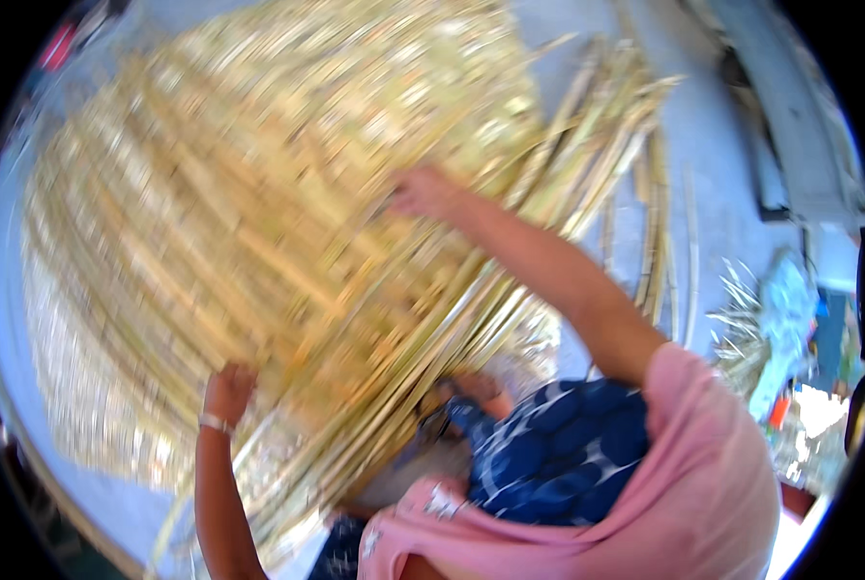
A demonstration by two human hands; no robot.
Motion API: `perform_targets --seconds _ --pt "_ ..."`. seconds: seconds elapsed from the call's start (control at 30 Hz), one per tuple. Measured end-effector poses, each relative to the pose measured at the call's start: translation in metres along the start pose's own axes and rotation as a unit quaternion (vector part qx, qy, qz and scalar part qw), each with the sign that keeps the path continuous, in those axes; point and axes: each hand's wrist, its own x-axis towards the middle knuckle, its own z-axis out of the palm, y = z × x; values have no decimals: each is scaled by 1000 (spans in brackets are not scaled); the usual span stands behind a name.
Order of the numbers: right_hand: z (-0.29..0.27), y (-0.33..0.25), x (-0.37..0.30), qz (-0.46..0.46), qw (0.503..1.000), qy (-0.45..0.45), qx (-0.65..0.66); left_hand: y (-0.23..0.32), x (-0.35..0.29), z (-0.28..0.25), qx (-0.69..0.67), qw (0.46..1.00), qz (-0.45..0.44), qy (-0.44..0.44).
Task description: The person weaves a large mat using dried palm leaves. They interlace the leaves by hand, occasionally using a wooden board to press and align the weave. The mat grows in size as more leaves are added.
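Hands (227,391) gripping woven bamboo basket (258,222)

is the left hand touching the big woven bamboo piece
Touching. In the head view, the left hand presses its fingers against the lower edge of the woven bamboo piece, with no gap between them, though motion blur hides the exact grip.

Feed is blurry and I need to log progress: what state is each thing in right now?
Large woven basket of pale yellow bamboo strips: unfinished, tipped on its side, loose strip ends sticking out.
Loose long bamboo strips: lying on the ground.
Left hand: gripping the basket's lower edge.
Right hand: pressed on the weave; grip unclear.
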Motion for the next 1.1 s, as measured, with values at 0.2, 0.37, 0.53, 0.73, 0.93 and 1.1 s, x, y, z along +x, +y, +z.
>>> perform_targets --seconds 0.2,0.37,0.53,0.73,0.93,1.1 --pt "12 -29 -22 83 982 52 160 13 28 26 -51 998 -29 24" --pt "11 -22 -21 61 985 66 147 1 36 31 -112 993 -15 19" --pt "32 -34 -20 57 982 159 89 -2 26 30 -170 982 -67 43" --pt "-21 -38 -8 7 973 225 56 -4 33 33 -6 998 4 61" --pt "-26 -43 -22 -20 983 178 31 19 18 30 94 992 28 85" --pt "-33 -28 -43 7 981 190 19 20 -2 50 127 987 37 89"
